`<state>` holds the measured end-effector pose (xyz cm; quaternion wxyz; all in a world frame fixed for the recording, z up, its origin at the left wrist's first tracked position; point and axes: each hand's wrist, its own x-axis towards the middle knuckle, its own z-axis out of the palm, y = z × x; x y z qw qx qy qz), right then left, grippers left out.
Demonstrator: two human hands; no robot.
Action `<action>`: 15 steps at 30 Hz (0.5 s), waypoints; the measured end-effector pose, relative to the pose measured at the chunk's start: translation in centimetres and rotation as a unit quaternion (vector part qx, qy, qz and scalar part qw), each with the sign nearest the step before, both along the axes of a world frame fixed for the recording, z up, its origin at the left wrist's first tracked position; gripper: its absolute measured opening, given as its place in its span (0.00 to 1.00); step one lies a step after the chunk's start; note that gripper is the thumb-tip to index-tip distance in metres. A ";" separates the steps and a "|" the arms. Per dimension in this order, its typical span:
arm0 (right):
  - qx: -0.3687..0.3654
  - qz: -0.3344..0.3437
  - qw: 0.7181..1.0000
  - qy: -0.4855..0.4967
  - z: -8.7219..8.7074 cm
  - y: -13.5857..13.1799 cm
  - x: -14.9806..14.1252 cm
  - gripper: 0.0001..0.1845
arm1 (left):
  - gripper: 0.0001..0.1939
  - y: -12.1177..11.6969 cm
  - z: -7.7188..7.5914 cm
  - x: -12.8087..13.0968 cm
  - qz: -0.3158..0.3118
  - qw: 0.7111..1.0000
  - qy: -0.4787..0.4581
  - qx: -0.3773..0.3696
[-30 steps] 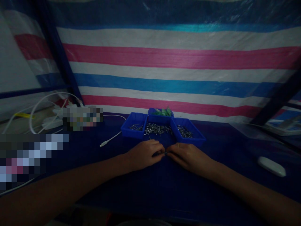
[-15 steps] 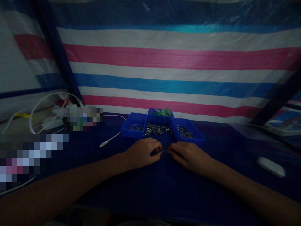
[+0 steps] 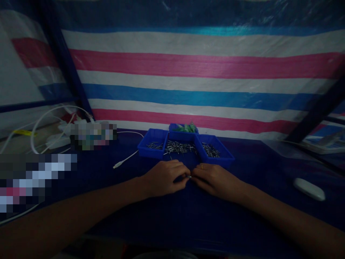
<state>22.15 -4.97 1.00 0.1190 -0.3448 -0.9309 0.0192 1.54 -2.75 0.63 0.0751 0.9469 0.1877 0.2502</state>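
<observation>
My left hand [image 3: 169, 177] is closed, its thumb and fingers pinched on one end of a thin metal pin [image 3: 189, 176]. From the other side my right hand [image 3: 215, 179] pinches the same pin, so only a short shiny bit shows between the fingertips. Just beyond the hands lies a loose pile of thin metal pins [image 3: 180, 147] on the table. A blue bin [image 3: 151, 151] holding some pins is left of the pile, and another blue bin [image 3: 229, 155] with more pins is to its right. The pins' exact kind is too small to make out.
Behind the pile, a third blue bin [image 3: 182, 135] contains green pieces. A white cable [image 3: 118, 164] ends on the blue table [image 3: 172, 216] at left, near tangled cords. A white rounded object [image 3: 309, 189] lies at right. Striped sheeting [image 3: 188, 66] hangs behind.
Half a second ago the hands were slightly apart with the pin showing between them. Now the fingertips have come together again, covering most of it. The view has shifted slightly.
</observation>
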 end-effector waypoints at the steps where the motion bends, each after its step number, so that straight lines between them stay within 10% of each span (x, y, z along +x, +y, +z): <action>1: 0.001 0.000 1.000 0.001 0.0 0.0 0.0 0.08 | 0.05 0.0 0.0 0.0 0.003 1.000 -0.001 0.001; 15: 0.005 0.000 1.000 0.019 0.8 -0.6 -0.3 0.11 | 0.02 0.2 -0.7 0.2 0.086 0.993 0.066 -0.047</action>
